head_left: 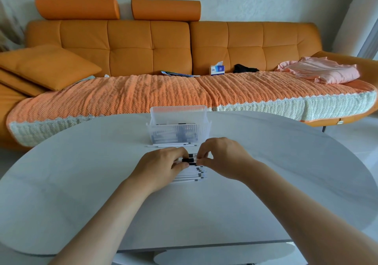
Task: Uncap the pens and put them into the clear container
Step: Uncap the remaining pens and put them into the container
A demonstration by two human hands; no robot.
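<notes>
Left hand (161, 167) and right hand (223, 158) are brought together at the centre of the frame, each pinching one end of a black-capped pen (188, 160). A row of pens (189, 176) is laid just below on the grey bench (81, 183). Higher up, a clear container (163, 135) is set, well short of the bench's far edge.

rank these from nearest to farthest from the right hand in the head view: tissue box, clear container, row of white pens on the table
1. Row of white pens: on the table, just left of and below the right hand.
2. Clear container: on the table, beyond the hands.
3. Tissue box: far back on the sofa seat.
</notes>
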